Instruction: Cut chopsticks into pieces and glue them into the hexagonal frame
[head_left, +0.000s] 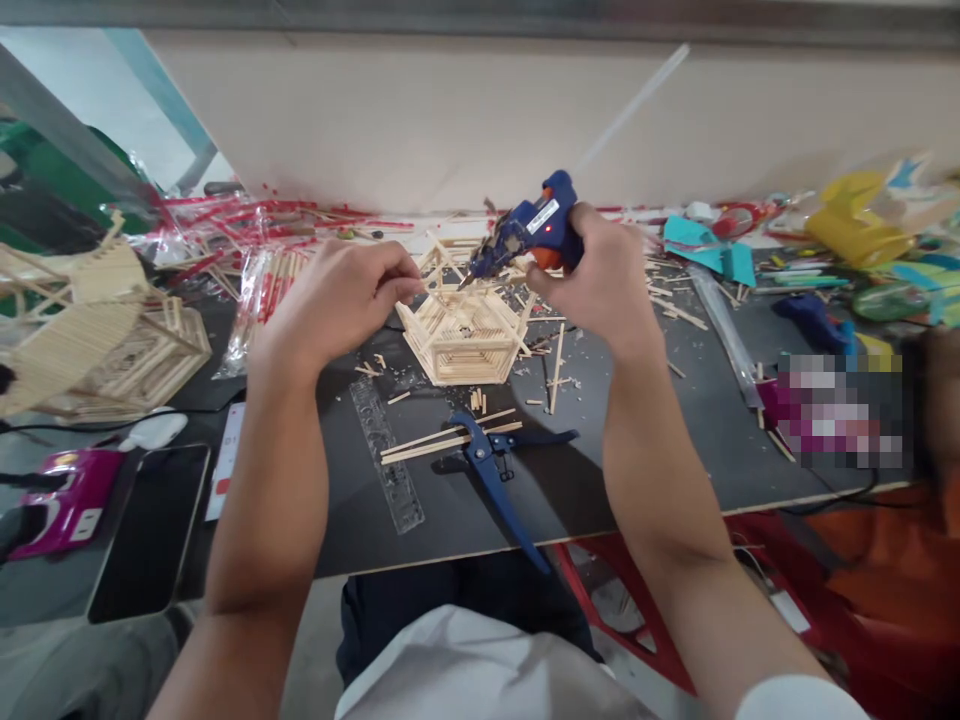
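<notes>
Right, fingers first. My right hand is closed round the grip of the blue glue gun, its nozzle angled down at the upper part of the stick frame. My left hand has thumb and forefinger drawn close together by the frame's upper left side; whether a stick is pinched there, I cannot tell.

Handling, by judgement: gun moderately light, rigid, a little top-heavy, with the long clear glue stick jutting behind. Best held by the grip, fingers well off the nozzle, likely hot. Frame very light, stiff along each stick, fragile at the joints; fresh glue would be slippery until it sets. Take it low, by the thick stacked sides, with a light pinch; the thin upper pieces would probably snap or shift.

Outward: the frame sits on the dark table between my hands. Nearer me, loose sticks lie by the blue cutter, with a clear ruler to the left.
</notes>
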